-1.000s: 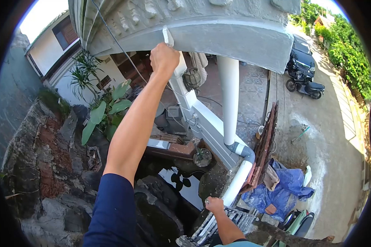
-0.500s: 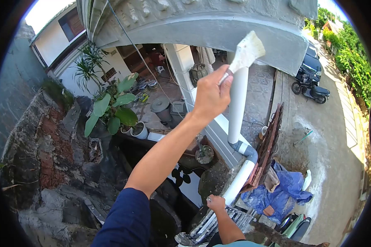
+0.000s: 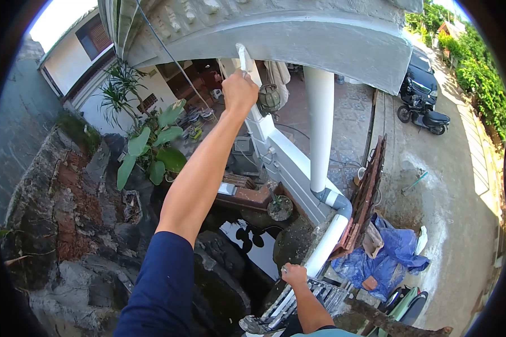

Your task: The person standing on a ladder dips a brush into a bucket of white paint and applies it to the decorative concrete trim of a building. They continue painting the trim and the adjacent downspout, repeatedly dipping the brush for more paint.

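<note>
My left hand [image 3: 240, 92], at the end of a raised arm in a navy sleeve, is closed around the handle of a paintbrush [image 3: 242, 58]. The brush is pale with white bristles, seen nearly edge-on, its tip up against the lower edge of the grey concrete beam [image 3: 320, 48]; whether it touches cannot be told. Low in the view, my right hand [image 3: 295, 276] is closed on the upper end of what looks like a metal ladder [image 3: 326, 295]. Its grip is partly hidden. A white drainpipe [image 3: 326, 242] runs just beside this hand.
A white column [image 3: 319, 129] stands under the beam. Below lie a dark pond [image 3: 250, 253], rough rockwork [image 3: 73, 236] and potted plants [image 3: 160, 149]. Rusty metal lengths [image 3: 365, 196] and a blue tarp [image 3: 376, 258] lie right. A cable [image 3: 171, 53] hangs left; a motorbike [image 3: 424, 121] stands beyond.
My left hand has swung left with the paintbrush, from before the column to the beam's lower edge further left. My right hand keeps its grip. The view has shifted slightly.
</note>
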`<state>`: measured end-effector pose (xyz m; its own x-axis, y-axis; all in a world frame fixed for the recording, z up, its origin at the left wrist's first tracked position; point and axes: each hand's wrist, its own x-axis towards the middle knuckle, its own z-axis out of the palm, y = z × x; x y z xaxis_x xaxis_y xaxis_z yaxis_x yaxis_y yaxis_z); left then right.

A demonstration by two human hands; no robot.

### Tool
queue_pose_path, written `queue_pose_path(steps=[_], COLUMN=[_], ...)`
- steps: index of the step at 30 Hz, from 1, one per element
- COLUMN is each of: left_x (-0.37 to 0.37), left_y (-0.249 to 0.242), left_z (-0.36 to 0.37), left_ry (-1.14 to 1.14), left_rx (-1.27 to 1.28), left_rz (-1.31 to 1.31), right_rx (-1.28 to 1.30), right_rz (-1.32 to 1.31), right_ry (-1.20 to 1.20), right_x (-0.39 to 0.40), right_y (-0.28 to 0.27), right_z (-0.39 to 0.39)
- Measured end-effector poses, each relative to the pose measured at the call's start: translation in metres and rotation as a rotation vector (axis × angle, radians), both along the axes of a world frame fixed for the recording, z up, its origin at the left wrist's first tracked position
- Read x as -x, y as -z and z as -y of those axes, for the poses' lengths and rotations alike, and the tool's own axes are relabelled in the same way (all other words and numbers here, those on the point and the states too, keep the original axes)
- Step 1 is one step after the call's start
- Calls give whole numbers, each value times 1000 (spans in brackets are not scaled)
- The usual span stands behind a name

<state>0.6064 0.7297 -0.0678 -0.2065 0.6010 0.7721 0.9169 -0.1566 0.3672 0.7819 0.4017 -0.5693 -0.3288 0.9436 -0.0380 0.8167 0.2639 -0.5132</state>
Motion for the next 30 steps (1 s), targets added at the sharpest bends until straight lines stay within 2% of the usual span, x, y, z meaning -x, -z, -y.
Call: queue_pose_path(steps=[1, 2, 4, 6, 9, 14, 15, 18, 20, 22, 24, 26, 28, 30], left_x=[-25, -46, -75, -106, -122, -31, 2, 50, 38, -10, -45, -70, -100, -121], left_y=[11, 16, 41, 53, 50, 26, 30, 2, -6, -3, 11, 30, 45, 45], left_z=[15, 43, 79, 122, 144, 83, 47, -4, -19, -11, 21, 63, 107, 145], left_ry=[57, 222, 546, 816, 897, 365, 228, -151, -123, -64, 102, 366, 664, 915], left_rx=[-65, -66, -138, -24, -85, -146, -301, -50, 51, 60, -83, -191, -206, -55], left_rz=[-8, 40, -25, 41, 81, 225, 132, 110, -5, -57, -48, -57, -34, 0], right_rx=[-9, -20, -21, -20, -36, -25, -20, -14, -25, -29, -26, -31, -8, -8], right_rz=[-3, -5, -13, -2, 9, -7, -17, -25, -26, -26, -19, -16, -5, 7], right_ry=[0, -1, 2, -3, 0, -13, -2, -7, -22, 2, 9, 7, 1, -3], right_x=[0, -1, 1, -1, 1, -2, 0, -1, -2, -1, -3, 0, 1, -2], right_y=[1, 1, 2, 1, -4, 1, 0, -3, 0, -3, -3, -1, -4, -6], right_z=[1, 0, -2, 2, -2, 0, -2, -1, 0, -4, 0, 0, 1, 0])
